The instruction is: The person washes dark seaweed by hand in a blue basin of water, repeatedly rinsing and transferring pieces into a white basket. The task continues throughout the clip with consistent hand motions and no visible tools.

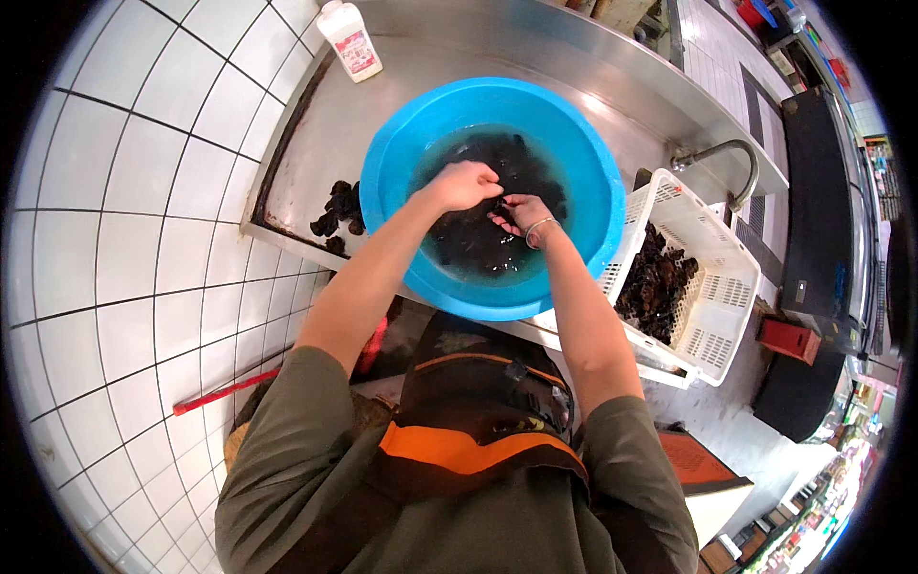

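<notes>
A round blue plastic basin (491,307) holds dark water with black pieces in it, which look like wood ear fungus (459,247). Over the middle of the water, my left hand (466,185) is bent with its fingertips together; whether they pinch anything is hidden. Just to its right, my right hand (527,214), with a bracelet (539,228) at the wrist, holds a small dark piece of fungus (503,204) at the fingertips. The two hands are close together at this piece. More dark fungus pieces (337,209) lie on the metal surface left of the basin.
The basin stands in a stainless steel sink (308,154) beside a tiled wall (136,237). A white plastic bottle (351,43) is at the back left. On the right, a white perforated crate (717,308) holds dark fungus (656,283), near a curved metal faucet (746,154).
</notes>
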### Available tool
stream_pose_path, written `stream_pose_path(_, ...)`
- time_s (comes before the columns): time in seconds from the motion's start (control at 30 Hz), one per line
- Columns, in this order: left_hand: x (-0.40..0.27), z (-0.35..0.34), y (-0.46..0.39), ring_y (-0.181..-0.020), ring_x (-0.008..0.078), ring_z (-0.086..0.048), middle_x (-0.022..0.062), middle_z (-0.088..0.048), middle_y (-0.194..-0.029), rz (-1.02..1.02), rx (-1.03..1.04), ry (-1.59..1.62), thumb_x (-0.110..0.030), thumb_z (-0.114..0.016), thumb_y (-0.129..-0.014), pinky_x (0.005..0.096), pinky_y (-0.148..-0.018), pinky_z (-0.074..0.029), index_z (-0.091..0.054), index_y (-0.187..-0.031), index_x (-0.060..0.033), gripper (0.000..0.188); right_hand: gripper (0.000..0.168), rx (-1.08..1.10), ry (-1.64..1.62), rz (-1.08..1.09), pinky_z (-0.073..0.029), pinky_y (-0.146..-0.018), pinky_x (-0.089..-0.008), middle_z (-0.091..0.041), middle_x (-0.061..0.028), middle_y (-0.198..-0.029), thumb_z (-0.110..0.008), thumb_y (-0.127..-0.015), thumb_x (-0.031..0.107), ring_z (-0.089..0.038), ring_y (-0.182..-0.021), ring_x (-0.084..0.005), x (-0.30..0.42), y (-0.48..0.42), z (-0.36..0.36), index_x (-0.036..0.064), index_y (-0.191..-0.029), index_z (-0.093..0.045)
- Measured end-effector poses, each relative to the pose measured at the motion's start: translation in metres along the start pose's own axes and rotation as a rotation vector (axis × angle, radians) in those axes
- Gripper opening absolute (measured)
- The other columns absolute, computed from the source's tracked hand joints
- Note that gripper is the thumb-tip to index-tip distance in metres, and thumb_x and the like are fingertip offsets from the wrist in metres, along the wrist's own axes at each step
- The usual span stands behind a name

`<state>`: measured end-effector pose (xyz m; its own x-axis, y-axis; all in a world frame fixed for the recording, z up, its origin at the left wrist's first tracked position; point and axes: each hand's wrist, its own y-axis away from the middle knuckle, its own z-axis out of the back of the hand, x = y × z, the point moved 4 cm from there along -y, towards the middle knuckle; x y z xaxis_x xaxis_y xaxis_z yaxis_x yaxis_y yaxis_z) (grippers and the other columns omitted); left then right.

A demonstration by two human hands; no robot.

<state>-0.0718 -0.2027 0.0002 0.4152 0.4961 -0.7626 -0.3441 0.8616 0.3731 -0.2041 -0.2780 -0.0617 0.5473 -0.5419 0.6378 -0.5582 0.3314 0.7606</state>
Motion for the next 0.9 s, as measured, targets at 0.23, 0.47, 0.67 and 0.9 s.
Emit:
stream_pose_path(0.23, 0.038, -0.049, -0.040, -0.067, 0.0148, -0.060, 0.0062, -0.063, -0.079, 0.310, 0.182, 0.435, -0.016, -0.069, -0.073, 0.0291, -0.061, -0.053, -0.065, -0.094, -0.0049, 0.024, 0.016, 0.042, -0.016, 0.054, -0.049, -0.063, -0.0234, -0.059, -0.0016, -0.081, -0.056, -0.078, -0.005, -0.056, -0.076, -0.0107, 0.006, 0.004, 0.010, 0.007, -0.088, -0.060)
stream_pose_path(0.47, 0.070, -0.051, -0.038, -0.059, 0.0144, -0.060, 0.0062, -0.064, -0.081, 0.514, -0.186, 0.622, -0.008, -0.066, -0.077, 0.0274, -0.053, -0.052, -0.060, -0.092, 0.0004, 0.018, 0.020, -0.149, -0.036, 0.017, -0.050, -0.055, -0.0257, -0.060, -0.0066, -0.077, -0.062, -0.074, -0.007, -0.059, -0.067, -0.0154, -0.016, -0.021, 0.018, 0.003, -0.092, -0.058)
stream_pose_path(0.67, 0.053, -0.041, -0.037, -0.055, 0.0145, -0.063, 0.0083, -0.064, -0.066, 0.417, -0.142, 0.270, -0.014, -0.068, -0.073, 0.0241, -0.048, -0.051, -0.063, -0.071, 0.0004, 0.016, 0.007, -0.344, -0.107, 0.037, -0.045, -0.040, -0.0249, -0.062, -0.0099, -0.070, -0.068, -0.071, -0.002, -0.060, -0.057, -0.0150, -0.022, -0.029, 0.026, -0.002, -0.076, -0.062)
stream_pose_path(0.9, 0.053, -0.056, -0.040, -0.057, 0.0190, -0.062, 0.0116, -0.064, -0.078, 0.373, -0.007, 0.476, -0.005, -0.058, -0.076, 0.0289, -0.064, -0.055, -0.064, -0.092, 0.0003, 0.017, 0.015, -0.366, -0.096, 0.252, -0.050, -0.054, -0.0256, -0.061, -0.0089, -0.084, -0.060, -0.074, -0.009, -0.060, -0.070, -0.0172, -0.020, -0.038, 0.029, 0.000, -0.087, -0.061)
